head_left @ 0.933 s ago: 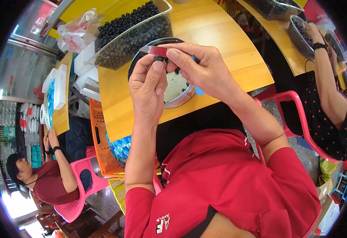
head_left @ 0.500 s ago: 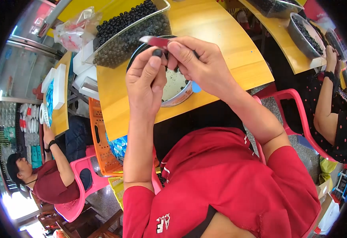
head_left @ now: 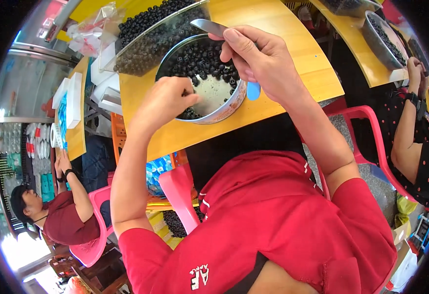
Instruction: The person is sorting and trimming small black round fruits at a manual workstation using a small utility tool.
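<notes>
A knife with a shiny blade (head_left: pixel 208 27) and a blue handle (head_left: pixel 253 91) is gripped by my right hand (head_left: pixel 263 61), above the right side of a round metal bowl (head_left: pixel 221 115). Its blade points up and to the left. Small round black pieces (head_left: pixel 202 59) fill the far part of the bowl, while its pale bottom shows nearer to me. At the bowl's left edge is my left hand (head_left: pixel 163 100), fingers bent and thumb apart from them. No piece shows in it, though its fingertips are partly hidden.
Behind the bowl, a clear plastic bin (head_left: pixel 158 41) holds many more black pieces. The wooden table (head_left: pixel 293 54) carries both. A co-worker sits at left by white boxes (head_left: pixel 73 104). At right, another person's hands are near a second bowl (head_left: pixel 382 41). An orange crate (head_left: pixel 118 132) stands below.
My left hand has moved away from the knife, down and left to the bowl's edge; the black piece it pinched no longer shows. My right hand has risen slightly with the knife.
</notes>
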The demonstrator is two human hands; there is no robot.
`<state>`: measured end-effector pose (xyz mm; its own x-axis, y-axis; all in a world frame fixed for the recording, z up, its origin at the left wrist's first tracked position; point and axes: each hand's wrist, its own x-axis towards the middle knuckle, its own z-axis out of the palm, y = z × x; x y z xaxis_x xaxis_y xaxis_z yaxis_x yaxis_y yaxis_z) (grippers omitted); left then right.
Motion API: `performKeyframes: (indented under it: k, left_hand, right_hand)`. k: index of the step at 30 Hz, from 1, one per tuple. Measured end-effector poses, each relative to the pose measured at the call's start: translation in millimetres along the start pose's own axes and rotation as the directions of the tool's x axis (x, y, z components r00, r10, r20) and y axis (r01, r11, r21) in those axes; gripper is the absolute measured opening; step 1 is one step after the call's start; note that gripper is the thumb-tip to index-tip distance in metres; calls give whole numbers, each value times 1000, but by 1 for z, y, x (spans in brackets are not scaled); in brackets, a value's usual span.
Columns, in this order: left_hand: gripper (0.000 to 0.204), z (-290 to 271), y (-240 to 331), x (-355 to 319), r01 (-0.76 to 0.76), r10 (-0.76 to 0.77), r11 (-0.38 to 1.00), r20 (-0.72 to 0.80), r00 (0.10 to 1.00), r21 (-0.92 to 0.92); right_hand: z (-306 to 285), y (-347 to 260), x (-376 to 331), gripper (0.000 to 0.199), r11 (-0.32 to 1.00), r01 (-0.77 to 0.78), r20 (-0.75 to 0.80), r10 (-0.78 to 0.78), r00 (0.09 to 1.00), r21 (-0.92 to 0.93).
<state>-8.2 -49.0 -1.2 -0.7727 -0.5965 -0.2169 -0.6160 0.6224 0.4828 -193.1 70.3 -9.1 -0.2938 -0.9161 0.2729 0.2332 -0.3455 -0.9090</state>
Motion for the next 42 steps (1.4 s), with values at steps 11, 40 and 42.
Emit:
performKeyframes:
  k: [11, 40, 42]
  left_hand:
    - [17, 3, -1, 9, -107, 143, 936, -86, 986, 335]
    - [20, 9, 38, -5, -491, 217, 834, -671, 709, -250]
    - [21, 9, 32, -5, -499, 279, 854, -679, 679, -149]
  right_hand:
    - [-2, -6, 3, 28, 999, -19, 4, 20, 1000, -39]
    - [19, 2, 6, 32, 988, -157, -82, 156, 984, -6]
    - [20, 3, 7, 33, 988, -154, -72, 153, 986, -15]
